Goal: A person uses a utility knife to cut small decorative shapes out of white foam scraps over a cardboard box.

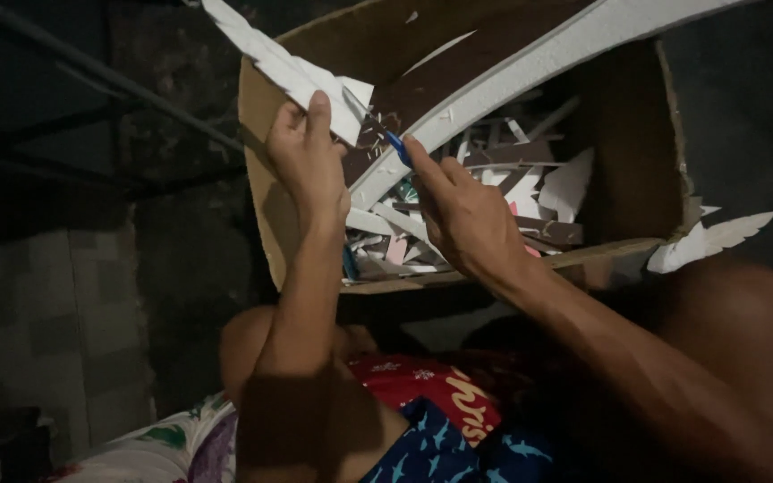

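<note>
My left hand (306, 156) grips a white foam feather shape (284, 67) near its lower end, holding it up in front of an open cardboard box (632, 143). My right hand (462, 210) pinches a small blue-handled cutter (397, 148), its thin blade touching the foam's lower edge just right of my left fingers. A long white foam strip (530, 67) runs diagonally across the box opening behind both hands.
The box holds several white, brown and pink scraps (494, 192). Another white foam feather (709, 241) lies at the box's right lower corner. My knees and patterned shorts (431, 429) are below. A dark metal frame (91, 98) and tiled wall stand at left.
</note>
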